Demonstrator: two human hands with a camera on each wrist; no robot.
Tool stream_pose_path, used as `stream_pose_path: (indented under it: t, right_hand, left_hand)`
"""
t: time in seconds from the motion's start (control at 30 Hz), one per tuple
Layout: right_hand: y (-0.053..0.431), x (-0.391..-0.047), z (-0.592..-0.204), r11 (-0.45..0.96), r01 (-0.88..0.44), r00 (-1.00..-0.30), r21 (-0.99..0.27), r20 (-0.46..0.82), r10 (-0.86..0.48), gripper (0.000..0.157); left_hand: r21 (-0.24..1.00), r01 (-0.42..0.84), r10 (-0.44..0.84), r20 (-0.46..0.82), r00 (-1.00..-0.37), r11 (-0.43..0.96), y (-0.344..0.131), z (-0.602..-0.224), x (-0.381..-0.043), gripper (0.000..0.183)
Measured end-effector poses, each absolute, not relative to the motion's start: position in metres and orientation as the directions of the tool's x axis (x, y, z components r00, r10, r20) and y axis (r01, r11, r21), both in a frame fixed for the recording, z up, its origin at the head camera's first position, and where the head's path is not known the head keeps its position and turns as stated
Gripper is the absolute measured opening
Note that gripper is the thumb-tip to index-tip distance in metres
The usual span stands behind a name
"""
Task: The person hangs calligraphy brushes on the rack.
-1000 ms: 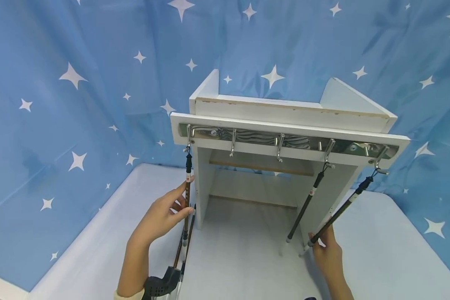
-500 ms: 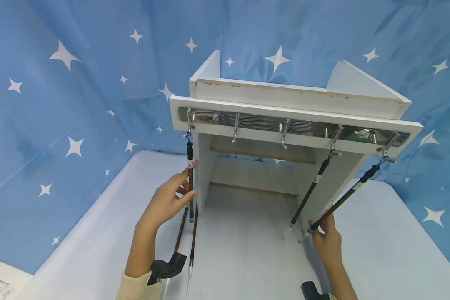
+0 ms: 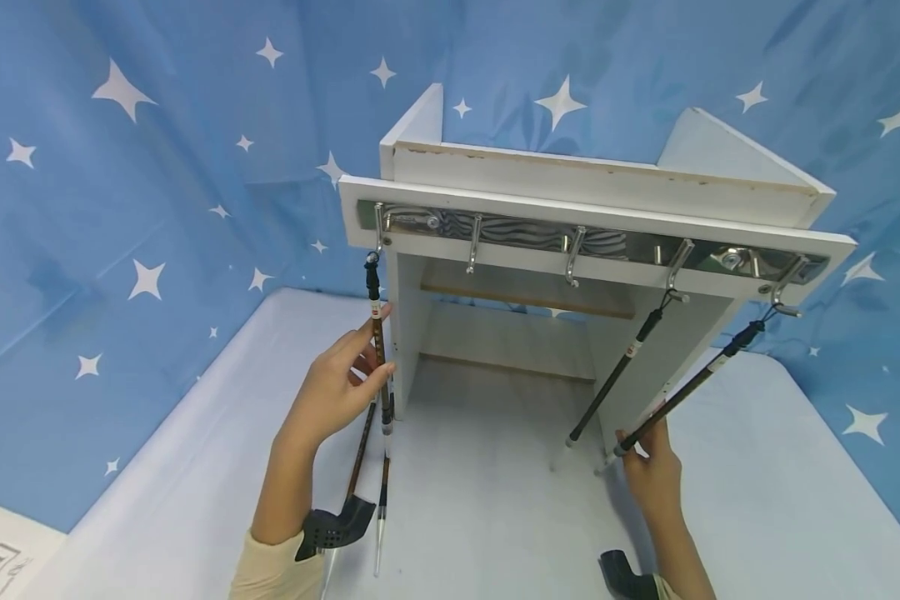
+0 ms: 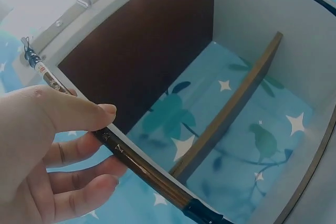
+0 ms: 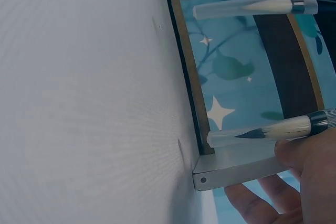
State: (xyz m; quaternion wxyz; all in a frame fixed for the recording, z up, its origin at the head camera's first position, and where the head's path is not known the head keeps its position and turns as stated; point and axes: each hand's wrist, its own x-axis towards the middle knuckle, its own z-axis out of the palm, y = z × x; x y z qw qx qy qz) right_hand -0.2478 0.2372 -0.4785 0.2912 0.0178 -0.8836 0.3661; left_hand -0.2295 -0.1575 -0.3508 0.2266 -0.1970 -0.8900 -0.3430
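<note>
My left hand pinches the handle of a dark writing brush between thumb and fingers. That brush's cord loop is at the leftmost hook, its clear-capped tip downward. On the right, my right hand grips the front edge of the white shelf's side panel, thumb inside and fingers outside. Just over that thumb passes the capped tip of another writing brush, which hangs slanted from the rightmost hook. A third brush hangs from the hook beside it, apart from both hands.
A metal hook rail runs along the white shelf unit's front board; its two middle hooks carry nothing. Two more brushes lie on the white table by my left forearm. A blue star-patterned curtain hangs behind.
The left brush has risen slightly, its top now right up at the hook with its loop less stretched. The head view has tilted down a little. The right hand keeps its hold.
</note>
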Motion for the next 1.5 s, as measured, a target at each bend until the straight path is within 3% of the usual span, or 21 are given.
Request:
stream_pose_path:
  t: [0.83,1.2,1.5]
  right_hand:
    - [0.237,-0.2506,-0.4768,0.73,-0.284,-0.802,-0.622,0.571,0.174,0.063]
    - [0.2367,-0.2495,-0.4773,0.72,-0.273,-0.815,-0.638,0.551,0.179,0.072]
    - [0.2375,-0.25,-0.4791,0.727,-0.276,-0.811,-0.628,0.558,0.174,0.067]
  left_hand:
    - [0.548,0.516,0.26,0.478,-0.839,0.658,-0.1497,-0.3517,-0.2336,0.062]
    - [0.518,0.464,0.21,0.474,-0.855,0.719,-0.1582,-0.3536,-0.2347,0.055]
    - [0.539,0.413,0.17,0.443,-0.88,0.734,-0.1544,-0.3543,-0.2366,0.033]
